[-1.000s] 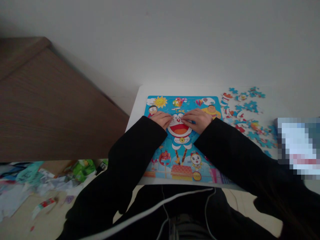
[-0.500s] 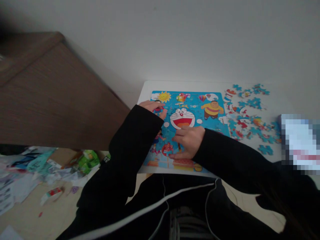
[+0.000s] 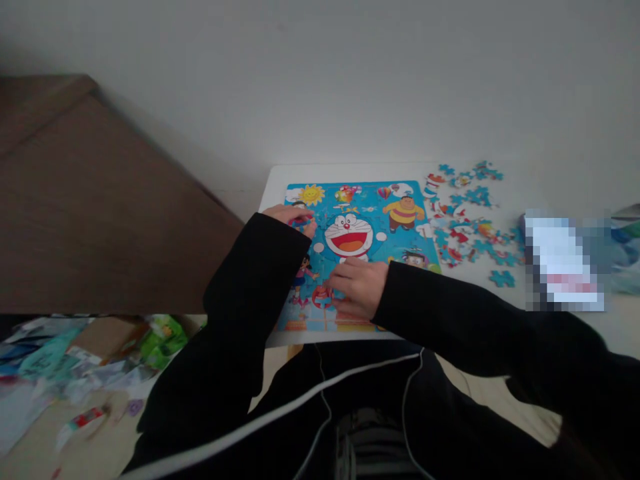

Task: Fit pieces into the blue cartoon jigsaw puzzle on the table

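**Both hands flat on the cartoon puzzle**

Your left hand (image 3: 291, 216) lies with its fingers spread flat on the puzzle's (image 3: 370, 220) far-left corner, gripping nothing. The puzzle is a flat, glossy blue cardboard rectangle, its long axis running from the table's (image 3: 280, 175) near edge towards the wall. Your right hand (image 3: 357, 287) presses loosely curled fingers onto its near half, holding nothing. Loose pieces (image 3: 463, 217), knobbed and blue, lie scattered towards the table's right edge.
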Demonstrator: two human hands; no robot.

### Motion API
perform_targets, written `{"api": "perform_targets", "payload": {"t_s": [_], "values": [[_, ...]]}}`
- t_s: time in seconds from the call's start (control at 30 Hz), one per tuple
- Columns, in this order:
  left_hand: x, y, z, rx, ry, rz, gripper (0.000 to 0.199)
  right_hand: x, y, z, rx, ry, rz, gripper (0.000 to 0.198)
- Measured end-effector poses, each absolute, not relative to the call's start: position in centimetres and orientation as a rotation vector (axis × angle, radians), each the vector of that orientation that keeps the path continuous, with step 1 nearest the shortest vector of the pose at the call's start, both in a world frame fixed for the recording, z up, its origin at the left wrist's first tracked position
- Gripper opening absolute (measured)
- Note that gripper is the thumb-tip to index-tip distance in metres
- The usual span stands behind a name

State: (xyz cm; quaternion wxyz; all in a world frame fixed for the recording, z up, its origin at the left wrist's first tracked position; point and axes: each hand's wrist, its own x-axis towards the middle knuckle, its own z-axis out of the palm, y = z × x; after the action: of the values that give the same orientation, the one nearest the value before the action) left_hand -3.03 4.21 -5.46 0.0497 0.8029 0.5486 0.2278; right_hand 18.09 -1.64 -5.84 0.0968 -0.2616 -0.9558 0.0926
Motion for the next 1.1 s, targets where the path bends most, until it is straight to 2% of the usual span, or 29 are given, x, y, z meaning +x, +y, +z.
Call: {"api": "perform_targets", "payload": {"t_s": [0.03, 0.1, 0.2, 0.5, 0.63, 0.67, 0.77, 0.83, 0.9, 1.1], "values": [[-3.0, 4.3, -5.6, 2.459, 1.668, 0.699, 0.031, 18.9, -1.8, -5.6, -0.658, -2.754, 0.284, 0.017], [-3.0, 4.4, -5.8, 2.474, 1.678, 0.751, 0.031, 21.0, -2.2, -5.0, -0.504, -2.592, 0.292, 0.027], [-2.9, 4.4, -6.0, 2.481, 1.71, 0.781, 0.03, 24.7, -2.1, -4.3, -0.556, -2.44, 0.258, 0.032], [-2.9, 4.8, -6.7, 2.509, 1.69, 0.805, 0.028, 34.8, 6.2, -3.6, -1.157, -2.228, -0.013, 0.031], [-2.8, 4.9, -7.1, 2.512, 1.675, 0.866, 0.028, 37.1, 12.0, -4.9, -1.724, -2.169, 0.134, 0.029], [-2.8, 5.0, -7.1, 2.515, 1.679, 0.861, 0.028, 37.3, 13.3, -5.3, -1.818, -2.185, 0.187, 0.035], [-2.9, 5.0, -7.1, 2.533, 1.678, 0.822, 0.027, 37.4, 16.5, -6.4, -1.874, -2.342, 0.185, 0.076], [-3.0, 5.0, -7.1, 2.551, 1.653, 0.819, 0.028, 37.1, 17.9, -6.8, -1.835, -2.418, 0.187, 0.096], [-3.1, 5.1, -7.2, 2.561, 1.626, 0.818, 0.031, 36.7, 18.8, -7.1, -1.819, -2.431, 0.255, 0.103], [-2.9, 5.1, -7.3, 2.545, 1.667, 0.719, 0.029, 36.4, 19.4, -7.3, -1.78, -2.354, 0.369, 0.101]]}}
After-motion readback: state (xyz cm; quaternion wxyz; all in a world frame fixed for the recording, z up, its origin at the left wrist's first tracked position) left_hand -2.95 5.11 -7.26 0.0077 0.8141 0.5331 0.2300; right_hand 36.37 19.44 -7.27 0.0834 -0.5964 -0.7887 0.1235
